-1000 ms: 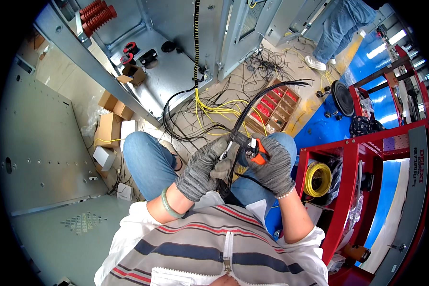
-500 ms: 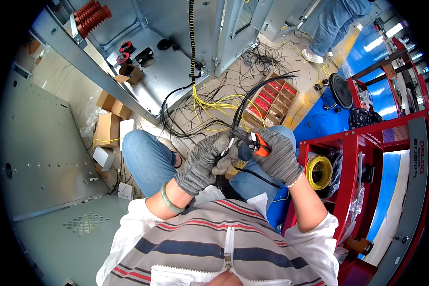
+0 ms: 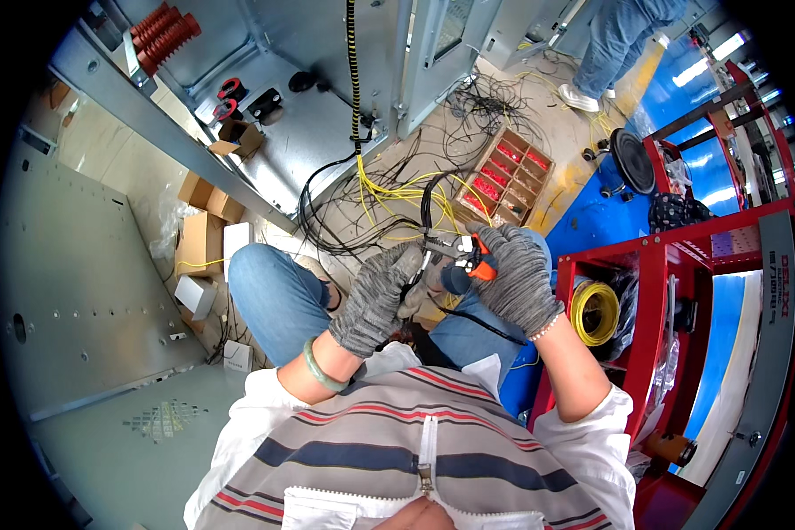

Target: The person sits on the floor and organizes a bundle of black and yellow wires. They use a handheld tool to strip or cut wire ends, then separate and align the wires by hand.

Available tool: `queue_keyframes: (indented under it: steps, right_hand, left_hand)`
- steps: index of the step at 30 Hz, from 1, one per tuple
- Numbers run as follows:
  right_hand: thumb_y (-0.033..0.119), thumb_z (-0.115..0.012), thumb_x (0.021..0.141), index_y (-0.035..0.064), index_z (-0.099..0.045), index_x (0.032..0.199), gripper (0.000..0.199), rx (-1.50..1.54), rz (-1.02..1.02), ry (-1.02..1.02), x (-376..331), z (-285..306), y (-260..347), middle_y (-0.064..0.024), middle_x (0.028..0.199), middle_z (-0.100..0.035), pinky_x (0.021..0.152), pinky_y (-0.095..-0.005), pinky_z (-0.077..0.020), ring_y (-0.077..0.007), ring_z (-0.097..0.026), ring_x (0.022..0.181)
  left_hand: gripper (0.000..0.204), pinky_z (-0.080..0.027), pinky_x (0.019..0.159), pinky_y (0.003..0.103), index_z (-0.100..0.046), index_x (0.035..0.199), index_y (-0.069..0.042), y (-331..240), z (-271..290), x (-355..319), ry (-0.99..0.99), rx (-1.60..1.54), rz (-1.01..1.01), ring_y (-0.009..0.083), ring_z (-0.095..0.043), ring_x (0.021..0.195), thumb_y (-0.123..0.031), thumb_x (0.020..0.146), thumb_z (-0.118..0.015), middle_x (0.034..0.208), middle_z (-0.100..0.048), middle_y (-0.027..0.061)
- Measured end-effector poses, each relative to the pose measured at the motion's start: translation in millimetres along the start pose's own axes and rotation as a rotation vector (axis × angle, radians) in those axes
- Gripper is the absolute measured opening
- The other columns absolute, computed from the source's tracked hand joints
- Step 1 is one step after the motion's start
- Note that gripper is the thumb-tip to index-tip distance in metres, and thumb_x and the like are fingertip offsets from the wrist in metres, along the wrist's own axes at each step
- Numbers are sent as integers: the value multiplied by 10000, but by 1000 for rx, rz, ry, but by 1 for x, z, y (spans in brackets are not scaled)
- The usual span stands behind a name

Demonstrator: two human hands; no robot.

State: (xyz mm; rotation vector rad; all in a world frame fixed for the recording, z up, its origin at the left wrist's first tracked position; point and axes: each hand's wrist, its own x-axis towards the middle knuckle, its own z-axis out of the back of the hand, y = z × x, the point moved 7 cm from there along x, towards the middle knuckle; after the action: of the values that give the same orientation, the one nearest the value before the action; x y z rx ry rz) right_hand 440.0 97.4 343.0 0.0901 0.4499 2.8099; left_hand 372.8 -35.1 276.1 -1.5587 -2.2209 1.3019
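Workshop floor's a mess of yellow wires (image 3: 397,194) in front of a grey cabinet (image 3: 327,53). Left hand (image 3: 375,296) pinches a black cable (image 3: 428,208), right hand (image 3: 517,274) is clamped on orange-handled pliers (image 3: 468,256), both above the knees. If the cable slips sideways, those pliers could nick it or a glove.

Black cable (image 3: 427,208) now bent shorter

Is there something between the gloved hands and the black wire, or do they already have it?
Nothing visible stands between them. The left hand holds the black wire at its lower end, and the right hand holds the orange-handled pliers right against the same wire. Both hands meet above the knees.
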Motion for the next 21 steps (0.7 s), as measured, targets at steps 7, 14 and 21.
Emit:
queue_keyframes:
  steps: [7,14,21]
  right_hand:
    - [204,-683,651,35,-577,966,373,390,19,81,-4,-10,-9,-136,757,-593,636,-315,-457,-264,-573,686]
    - [161,-657,665,51,-584,976,338,715,-263,118,-1,-20,-49,-139,755,-597,658,-296,-455,-251,-577,695]
    - [270,-663,603,91,-498,1140,590,-286,-231,-57,20,32,-40,-159,982,-493,812,-401,-374,-307,-491,916]
  left_hand:
    - [336,-258,351,172,-526,921,-43,-13,-7,2,26,194,-134,49,-376,416,-352,802,-581,615,-491,14]
    - [358,-309,416,182,-495,1137,-43,-14,7,8,-5,196,-122,49,-415,482,-267,858,-507,614,-504,-6]
    - [428,-264,317,169,-437,1173,-41,-6,21,14,-95,-1,-80,46,-359,392,-322,857,-503,596,-456,-2]
